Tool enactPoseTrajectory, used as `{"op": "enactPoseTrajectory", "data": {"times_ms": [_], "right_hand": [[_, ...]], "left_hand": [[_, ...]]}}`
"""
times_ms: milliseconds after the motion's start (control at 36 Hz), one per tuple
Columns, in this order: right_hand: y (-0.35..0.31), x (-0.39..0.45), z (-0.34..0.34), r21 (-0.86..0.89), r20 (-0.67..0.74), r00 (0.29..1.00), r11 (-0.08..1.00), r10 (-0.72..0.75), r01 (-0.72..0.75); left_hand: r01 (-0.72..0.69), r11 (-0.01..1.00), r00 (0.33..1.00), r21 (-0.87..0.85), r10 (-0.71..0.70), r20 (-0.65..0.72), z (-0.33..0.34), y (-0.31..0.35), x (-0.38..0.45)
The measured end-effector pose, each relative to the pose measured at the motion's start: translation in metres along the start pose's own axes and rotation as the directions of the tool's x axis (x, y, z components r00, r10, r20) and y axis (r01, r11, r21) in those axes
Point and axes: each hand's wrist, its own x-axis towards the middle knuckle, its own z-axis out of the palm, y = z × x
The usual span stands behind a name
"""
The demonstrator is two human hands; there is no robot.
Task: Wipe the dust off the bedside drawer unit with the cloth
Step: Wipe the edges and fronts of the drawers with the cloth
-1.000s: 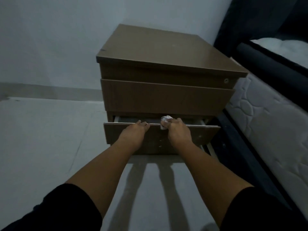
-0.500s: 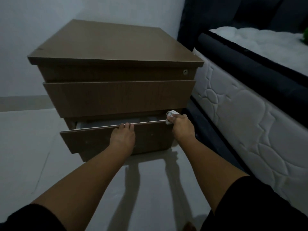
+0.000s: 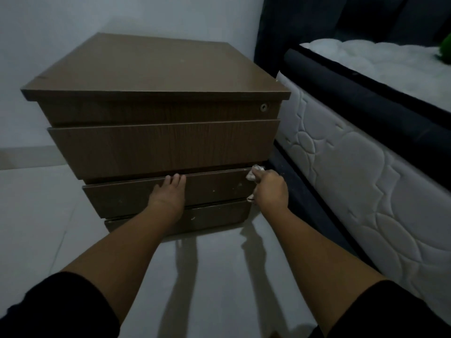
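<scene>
While seen from the head camera in dim light, stood on a pale floor (image 3: 48, 228) against a pale wall (image 3: 61, 32): a brown bedside drawer unit (image 3: 158, 113), just beside a bed (image 3: 366, 179) on its right. Showed three drawer fronts below a flat top, with a small round lock (image 3: 263, 107) at the upper right of the top front. Sat nearly flush, the lowest drawer (image 3: 212, 190), with only a thin dark gap along its upper edge under the middle front. Rested flat on that lowest front near its centre, the left hand (image 3: 168, 195), fingers spread and extended, tips hooked just over the drawer's top edge, closed on nothing. Was curled into a fist at the drawer's right end, the right hand (image 3: 269, 190), clamped on a small white cloth (image 3: 253, 173). Poked out above the knuckles at the drawer's upper right corner, part of the cloth, with another scrap showing below the hand; touched the front there. Kept well apart, the two hands, both forearms bare and reaching forward from dark sleeves. Lay on the bed a white quilted mattress (image 3: 353, 191) edged in dark trim, with a bit of something green (image 3: 445, 52) at the far right edge, too cut off to identify.
</scene>
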Motion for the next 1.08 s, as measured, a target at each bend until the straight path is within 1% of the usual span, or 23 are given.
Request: {"op": "enactPoseTrajectory", "data": {"times_ms": [83, 167, 222, 306, 417, 528, 667, 778, 833, 917, 1000, 1028, 1083], "right_hand": [[-0.006, 0.0, 0.005, 0.063, -0.019, 1.0, 0.998, 0.019, -0.018], [-0.02, -0.005, 0.007, 0.146, -0.039, 0.999, 0.989, -0.007, 0.013], [-0.033, -0.012, 0.01, 0.135, -0.067, 0.996, 0.989, -0.057, 0.066], [-0.057, -0.023, 0.022, 0.107, -0.135, 0.98, 0.981, -0.145, 0.16], [-0.096, -0.034, 0.044, 0.161, -0.115, 0.955, 0.944, -0.272, 0.288], [-0.14, -0.046, 0.068, 0.186, -0.08, 0.913, 0.894, -0.4, 0.407], [-0.192, -0.056, 0.103, 0.19, -0.052, 0.859, 0.84, -0.509, 0.509], [-0.223, -0.068, 0.133, 0.182, -0.029, 0.8, 0.784, -0.599, 0.593], [-0.232, -0.072, 0.148, 0.183, -0.058, 0.781, 0.762, -0.622, 0.621], [-0.24, -0.076, 0.166, 0.162, -0.047, 0.766, 0.752, -0.641, 0.639], [-0.242, -0.074, 0.179, 0.11, -0.098, 0.746, 0.738, -0.659, 0.666], [-0.241, -0.075, 0.18, 0.106, -0.066, 0.729, 0.722, -0.681, 0.684], [-0.237, -0.077, 0.186, 0.025, 0.081, 0.697, 0.7, -0.713, 0.713]], "left_hand": [[-0.04, 0.998, 0.999, -0.043, 0.041, 0.025, 0.001, -0.008, 0.004], [-0.052, 0.992, 0.998, -0.113, 0.055, 0.024, -0.002, -0.019, -0.001], [-0.028, 0.989, 1.0, -0.144, 0.027, -0.005, -0.004, -0.031, -0.008], [0.06, 0.987, 0.996, -0.15, -0.068, -0.05, -0.001, -0.063, -0.017], [0.183, 0.974, 0.98, -0.132, -0.191, -0.054, 0.004, -0.117, -0.034], [0.223, 0.964, 0.973, -0.143, -0.228, -0.026, 0.005, -0.156, -0.048], [0.191, 0.962, 0.981, -0.197, -0.195, -0.002, 0.006, -0.179, -0.047], [0.162, 0.961, 0.986, -0.222, -0.169, -0.011, 0.003, -0.191, -0.045], [0.143, 0.962, 0.989, -0.232, -0.149, -0.009, 0.001, -0.197, -0.045], [0.117, 0.961, 0.993, -0.252, -0.121, -0.003, 0.002, -0.206, -0.043], [0.104, 0.955, 0.994, -0.277, -0.106, 0.009, 0.006, -0.213, -0.04], [0.106, 0.953, 0.994, -0.283, -0.105, 0.019, 0.008, -0.215, -0.039], [0.114, 0.952, 0.993, -0.286, -0.11, 0.03, 0.011, -0.217, -0.037]]}}
